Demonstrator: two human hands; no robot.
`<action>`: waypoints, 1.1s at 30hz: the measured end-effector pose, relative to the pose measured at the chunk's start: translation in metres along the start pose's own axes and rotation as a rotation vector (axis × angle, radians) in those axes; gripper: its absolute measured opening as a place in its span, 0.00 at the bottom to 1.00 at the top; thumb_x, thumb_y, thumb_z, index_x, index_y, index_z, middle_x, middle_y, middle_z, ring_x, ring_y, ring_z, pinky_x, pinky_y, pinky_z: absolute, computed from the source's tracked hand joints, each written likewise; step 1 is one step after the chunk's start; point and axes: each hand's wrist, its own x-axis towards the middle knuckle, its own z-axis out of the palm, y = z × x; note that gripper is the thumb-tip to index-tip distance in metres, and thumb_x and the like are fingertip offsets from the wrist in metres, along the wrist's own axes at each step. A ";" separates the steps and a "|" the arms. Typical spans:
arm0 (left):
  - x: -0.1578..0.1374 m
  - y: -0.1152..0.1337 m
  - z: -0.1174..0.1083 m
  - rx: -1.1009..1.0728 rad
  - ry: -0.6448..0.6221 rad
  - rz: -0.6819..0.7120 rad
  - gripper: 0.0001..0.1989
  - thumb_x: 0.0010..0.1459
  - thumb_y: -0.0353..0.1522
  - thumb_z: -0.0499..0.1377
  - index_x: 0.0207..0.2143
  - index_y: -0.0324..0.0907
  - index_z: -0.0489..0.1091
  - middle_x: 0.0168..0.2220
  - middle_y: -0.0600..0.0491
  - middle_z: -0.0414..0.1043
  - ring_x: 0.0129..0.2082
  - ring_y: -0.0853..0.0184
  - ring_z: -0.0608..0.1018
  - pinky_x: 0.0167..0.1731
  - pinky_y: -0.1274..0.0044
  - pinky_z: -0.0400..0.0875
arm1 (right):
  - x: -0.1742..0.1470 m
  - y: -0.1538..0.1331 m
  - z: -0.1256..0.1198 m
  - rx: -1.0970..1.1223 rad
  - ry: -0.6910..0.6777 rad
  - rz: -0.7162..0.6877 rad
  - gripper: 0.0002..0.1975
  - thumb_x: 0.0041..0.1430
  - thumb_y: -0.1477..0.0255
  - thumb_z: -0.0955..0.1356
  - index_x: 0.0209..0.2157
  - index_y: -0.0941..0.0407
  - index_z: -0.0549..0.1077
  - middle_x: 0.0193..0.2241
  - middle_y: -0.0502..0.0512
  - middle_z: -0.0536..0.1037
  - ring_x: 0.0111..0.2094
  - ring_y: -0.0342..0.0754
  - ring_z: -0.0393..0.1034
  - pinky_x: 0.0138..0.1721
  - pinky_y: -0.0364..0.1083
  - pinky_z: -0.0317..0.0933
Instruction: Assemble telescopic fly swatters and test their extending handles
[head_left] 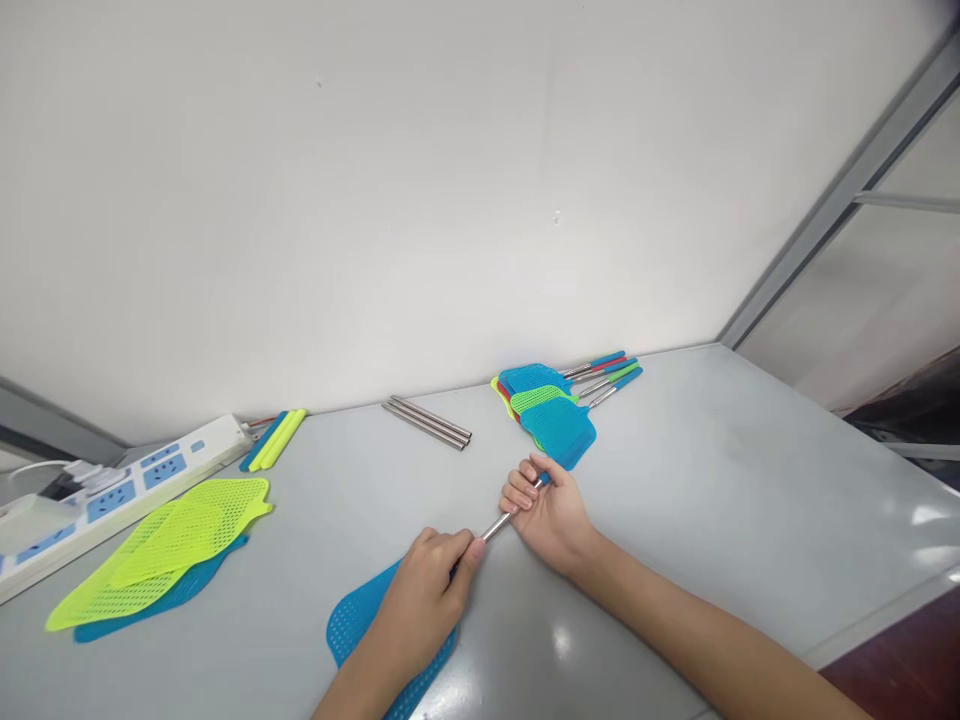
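A blue fly swatter (358, 612) with a metal rod is held between both hands above the table's near part. My left hand (433, 590) is closed round the neck where the blue perforated head meets the rod, and it covers that joint. Up and to the right, my right hand (547, 510) wraps its fingers round the handle end; a bit of blue grip shows at the thumb. Between the two hands the bare shiny rod (496, 526) runs slanting upward to the right.
Behind my right hand lies a pile of fly swatters (559, 425) in several colours. Loose metal rods (427, 422) lie by the wall. At left are yellow and blue grips (277, 440), loose swatter heads (187, 530) and a white power strip (214, 440) with plugs.
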 end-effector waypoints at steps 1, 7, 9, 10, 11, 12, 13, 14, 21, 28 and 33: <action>0.000 0.000 0.000 -0.002 -0.002 -0.004 0.16 0.59 0.36 0.40 0.19 0.42 0.53 0.19 0.56 0.60 0.24 0.68 0.64 0.29 0.76 0.58 | 0.000 0.000 0.000 -0.001 0.001 0.000 0.13 0.51 0.70 0.60 0.16 0.57 0.57 0.12 0.44 0.52 0.15 0.38 0.47 0.21 0.40 0.51; -0.002 0.005 -0.003 0.021 -0.024 -0.019 0.16 0.59 0.36 0.40 0.20 0.42 0.55 0.20 0.56 0.62 0.24 0.67 0.64 0.30 0.74 0.58 | -0.001 0.000 0.000 -0.007 0.027 0.012 0.11 0.51 0.71 0.60 0.18 0.57 0.59 0.15 0.45 0.54 0.17 0.38 0.49 0.22 0.40 0.51; -0.002 0.006 -0.005 0.038 -0.023 -0.023 0.17 0.59 0.36 0.39 0.21 0.42 0.56 0.21 0.55 0.62 0.24 0.67 0.64 0.30 0.74 0.58 | -0.001 -0.001 0.000 -0.002 0.029 0.018 0.11 0.51 0.71 0.60 0.18 0.57 0.59 0.15 0.46 0.54 0.17 0.39 0.49 0.23 0.41 0.51; -0.002 0.006 -0.006 0.044 -0.023 -0.021 0.17 0.59 0.36 0.39 0.21 0.42 0.57 0.21 0.55 0.62 0.24 0.68 0.65 0.30 0.74 0.58 | -0.002 -0.001 0.000 0.001 0.028 0.020 0.11 0.52 0.71 0.60 0.18 0.57 0.59 0.15 0.46 0.54 0.17 0.39 0.49 0.23 0.41 0.51; -0.003 0.006 -0.006 0.050 -0.024 -0.016 0.17 0.59 0.36 0.39 0.21 0.42 0.57 0.21 0.55 0.62 0.24 0.68 0.65 0.31 0.74 0.58 | -0.002 -0.001 0.000 0.003 0.027 0.021 0.11 0.52 0.71 0.60 0.18 0.57 0.60 0.16 0.46 0.54 0.17 0.39 0.49 0.23 0.41 0.52; -0.002 0.006 -0.007 0.057 -0.024 -0.012 0.17 0.59 0.36 0.39 0.21 0.42 0.57 0.21 0.55 0.62 0.24 0.68 0.65 0.31 0.74 0.58 | -0.002 0.000 0.000 0.004 0.026 0.022 0.11 0.52 0.71 0.60 0.18 0.57 0.60 0.16 0.46 0.54 0.18 0.39 0.49 0.24 0.41 0.52; -0.002 0.005 -0.008 0.063 -0.022 -0.006 0.17 0.59 0.36 0.39 0.22 0.42 0.58 0.21 0.55 0.63 0.24 0.68 0.65 0.31 0.74 0.58 | -0.002 0.000 0.000 0.003 0.027 0.023 0.11 0.52 0.71 0.60 0.18 0.57 0.60 0.16 0.46 0.54 0.18 0.39 0.49 0.24 0.41 0.52; -0.002 0.004 -0.008 0.068 -0.019 0.000 0.17 0.59 0.36 0.39 0.22 0.42 0.58 0.21 0.55 0.63 0.25 0.68 0.65 0.32 0.74 0.58 | -0.002 0.000 0.001 0.002 0.030 0.021 0.11 0.52 0.71 0.60 0.18 0.57 0.60 0.16 0.46 0.54 0.18 0.39 0.49 0.24 0.42 0.52; 0.000 -0.002 -0.010 0.101 0.091 0.043 0.13 0.58 0.35 0.43 0.28 0.42 0.64 0.27 0.53 0.64 0.30 0.66 0.66 0.33 0.74 0.59 | -0.002 0.002 0.000 -0.011 0.051 -0.008 0.11 0.51 0.69 0.61 0.18 0.57 0.61 0.19 0.49 0.60 0.23 0.42 0.57 0.29 0.44 0.56; 0.000 -0.003 -0.007 0.159 0.148 0.067 0.11 0.59 0.31 0.43 0.32 0.42 0.64 0.30 0.53 0.64 0.32 0.67 0.65 0.39 0.70 0.56 | -0.002 0.003 0.001 -0.075 0.078 -0.015 0.10 0.51 0.69 0.61 0.19 0.57 0.65 0.22 0.52 0.66 0.29 0.45 0.64 0.38 0.46 0.58; 0.001 -0.004 -0.005 0.167 0.224 0.077 0.11 0.58 0.27 0.43 0.38 0.43 0.63 0.34 0.52 0.65 0.35 0.67 0.66 0.41 0.68 0.54 | -0.003 0.004 0.002 -0.135 0.072 0.014 0.11 0.52 0.68 0.61 0.20 0.58 0.66 0.24 0.54 0.70 0.33 0.47 0.67 0.44 0.48 0.56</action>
